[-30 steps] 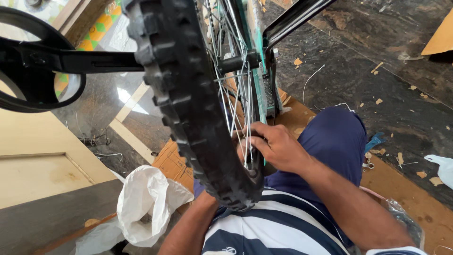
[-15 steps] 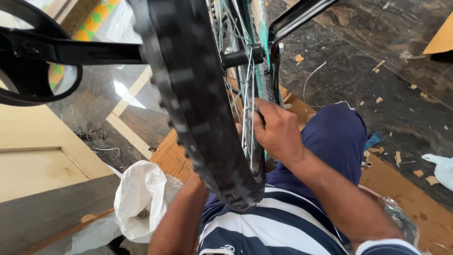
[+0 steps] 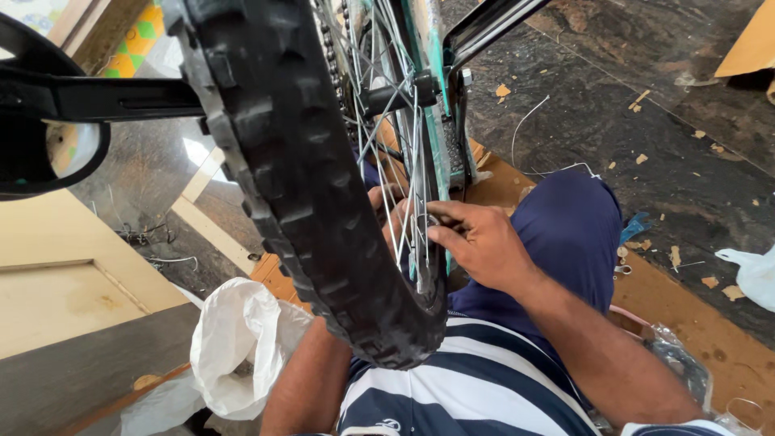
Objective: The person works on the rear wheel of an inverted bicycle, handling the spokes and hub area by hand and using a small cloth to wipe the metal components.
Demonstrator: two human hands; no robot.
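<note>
a crumpled white bag [image 3: 242, 343] lies on the floor at lower left, beside a pale wooden panel [image 3: 73, 299]. a white cable [image 3: 533, 137] curls across the dark stone floor [image 3: 646, 145], which is strewn with brown scraps [image 3: 502, 90]. cardboard [image 3: 710, 339] covers the floor at right, a white bag [image 3: 755, 274] at its edge. a blue scrap [image 3: 636, 228] lies near the cardboard.

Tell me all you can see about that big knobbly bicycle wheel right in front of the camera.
The bicycle wheel fills the upper middle of the view, seen nearly edge-on. Its black tyre looks like rubber with chunky tread blocks. Thin silvery spokes run to a dark hub held in a teal frame. The right hand grips the rim's inner side by the spokes; the left hand shows only through the spokes, behind the wheel.
</note>
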